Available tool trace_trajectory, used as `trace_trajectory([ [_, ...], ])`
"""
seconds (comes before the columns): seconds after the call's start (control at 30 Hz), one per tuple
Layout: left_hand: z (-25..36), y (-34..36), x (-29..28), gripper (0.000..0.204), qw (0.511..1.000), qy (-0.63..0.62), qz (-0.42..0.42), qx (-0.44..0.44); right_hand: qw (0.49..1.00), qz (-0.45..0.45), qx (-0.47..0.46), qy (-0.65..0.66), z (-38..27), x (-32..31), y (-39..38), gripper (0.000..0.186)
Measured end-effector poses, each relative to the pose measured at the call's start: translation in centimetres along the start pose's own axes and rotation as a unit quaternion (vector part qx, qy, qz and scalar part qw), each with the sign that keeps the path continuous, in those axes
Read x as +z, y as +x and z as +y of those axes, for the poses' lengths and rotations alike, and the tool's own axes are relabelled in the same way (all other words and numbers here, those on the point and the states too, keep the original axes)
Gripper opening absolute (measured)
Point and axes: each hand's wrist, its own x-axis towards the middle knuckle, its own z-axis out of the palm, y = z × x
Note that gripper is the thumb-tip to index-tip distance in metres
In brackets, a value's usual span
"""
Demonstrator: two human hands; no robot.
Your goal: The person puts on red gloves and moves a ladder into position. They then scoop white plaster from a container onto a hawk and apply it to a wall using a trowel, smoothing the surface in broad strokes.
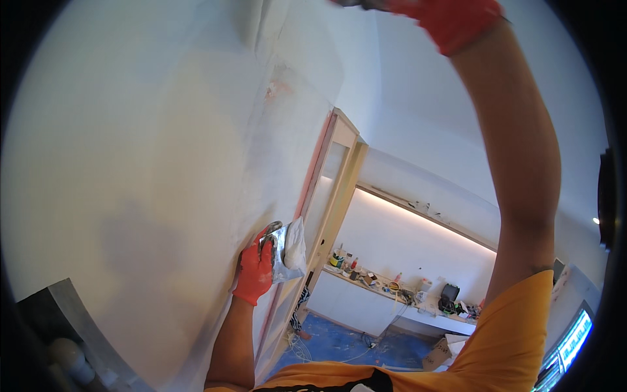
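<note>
My left hand (253,273), in a red glove with dark finger areas, is closed on the edge of a shiny metal putty plate (279,251). A mound of white putty (296,245) sits on the plate's right side. Hand and plate are close to the pale wall (176,163) on my left. Raised high at the upper right, my right hand (457,23) wears a matching red glove. The top edge of the picture cuts it off, so its fingers and anything in them cannot be made out; only a dark blurred shape shows there.
A rough reddish patch (275,89) marks the wall above the wooden door frame (333,189). Beyond it, a counter (353,304) carries tools and bottles under a lit shelf (424,215). Blue covering (326,336) lies on the floor, with loose cables and a cardboard box (437,356).
</note>
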Motion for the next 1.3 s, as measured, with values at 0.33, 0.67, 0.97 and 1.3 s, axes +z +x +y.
trace_trajectory([
  [0.33,0.3,-0.9,0.8,0.038,0.961,-0.259,0.021,-0.09,0.867,0.456,0.195,0.045,3.5,11.2,-26.8,0.063],
  [0.67,9.4,-0.3,7.1,0.043,0.768,-0.58,0.061,-0.265,0.929,0.077,0.332,-0.144,12.6,20.7,-32.5,0.053],
  [0.97,4.2,-0.2,2.3,0.042,0.83,-0.533,0.023,-0.165,0.851,0.308,0.12,-0.409,18.5,7.6,-28.7,0.05],
  [1.3,0.8,-0.8,2.2,0.037,0.94,0.259,0.071,0.21,0.756,0.216,-0.049,-0.616,15.6,-1.8,-13.8,0.05],
])
